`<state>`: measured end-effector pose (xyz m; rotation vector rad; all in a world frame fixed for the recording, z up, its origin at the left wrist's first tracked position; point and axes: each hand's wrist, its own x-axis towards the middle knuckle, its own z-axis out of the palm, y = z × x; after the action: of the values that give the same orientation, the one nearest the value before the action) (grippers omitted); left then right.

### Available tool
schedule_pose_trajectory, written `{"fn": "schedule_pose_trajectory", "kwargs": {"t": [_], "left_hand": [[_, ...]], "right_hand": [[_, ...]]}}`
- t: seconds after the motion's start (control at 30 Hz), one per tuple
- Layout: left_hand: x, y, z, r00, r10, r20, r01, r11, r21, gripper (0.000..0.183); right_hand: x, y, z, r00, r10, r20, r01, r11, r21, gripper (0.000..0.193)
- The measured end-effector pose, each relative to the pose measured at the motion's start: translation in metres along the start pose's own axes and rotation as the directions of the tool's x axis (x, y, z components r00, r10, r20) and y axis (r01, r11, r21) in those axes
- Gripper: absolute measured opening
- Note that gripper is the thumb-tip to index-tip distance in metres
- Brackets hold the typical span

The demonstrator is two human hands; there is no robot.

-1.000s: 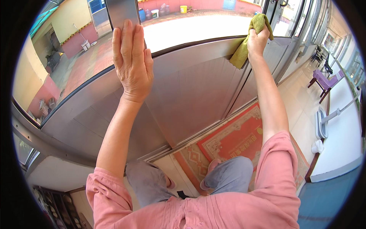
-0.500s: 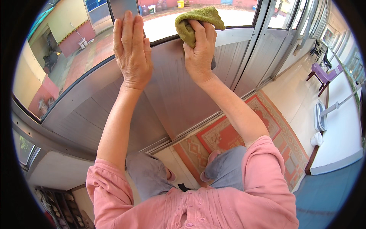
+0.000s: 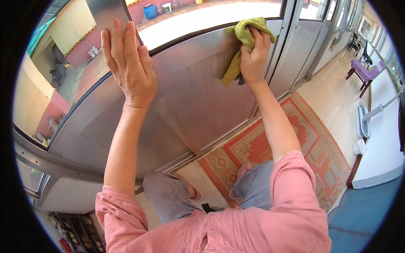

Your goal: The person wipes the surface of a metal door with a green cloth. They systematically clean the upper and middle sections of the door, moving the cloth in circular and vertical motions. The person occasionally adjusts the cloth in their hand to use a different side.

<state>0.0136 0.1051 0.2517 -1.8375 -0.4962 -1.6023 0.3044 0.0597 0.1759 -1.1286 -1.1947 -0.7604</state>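
Observation:
A green cloth is bunched in my right hand, pressed against the upper rail of the metal door, just below the window pane. One end of the cloth hangs down beside the palm, with a small dark patch of something under it. My left hand holds nothing. Its fingers are stretched upward and rest flat on the upright metal frame between two panes.
A red patterned rug lies on the floor by the door's foot. To the right stand a purple chair and a grey-white mop head. A shoe rack is at lower left. Through the glass, a blue barrel shows outside.
My right hand has moved right and slightly down with the cloth, and more of the cloth now hangs loose. In the picture, my left hand sits a little further left and lower.

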Motion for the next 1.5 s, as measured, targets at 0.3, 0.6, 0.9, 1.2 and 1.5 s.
{"fn": "schedule_pose_trajectory", "kwargs": {"t": [0.3,0.6,0.9,1.2,1.5], "left_hand": [[0.003,0.002,0.005,1.000,0.021,-0.015,-0.021,1.000,-0.010,0.052],[0.003,0.001,0.003,0.999,0.032,-0.005,-0.032,0.999,0.034,0.048],[0.003,0.004,0.002,1.000,0.023,-0.006,-0.022,0.999,0.039,0.049],[0.004,0.004,0.004,0.999,0.034,-0.023,-0.033,0.998,0.048,0.048],[0.005,0.003,0.005,0.998,0.045,-0.034,-0.043,0.998,0.041,0.047]], "right_hand": [[0.036,0.080,-0.020,0.943,0.298,-0.151,-0.314,0.944,-0.100,0.045],[-0.011,-0.028,-0.020,0.997,0.036,0.068,-0.034,0.999,-0.021,0.051],[-0.008,-0.023,-0.031,0.977,0.160,0.139,-0.164,0.986,0.016,0.051],[0.010,-0.005,-0.033,0.977,0.198,0.082,-0.200,0.980,0.016,0.047],[0.005,-0.009,-0.030,0.973,0.226,0.036,-0.228,0.972,0.062,0.050]]}}
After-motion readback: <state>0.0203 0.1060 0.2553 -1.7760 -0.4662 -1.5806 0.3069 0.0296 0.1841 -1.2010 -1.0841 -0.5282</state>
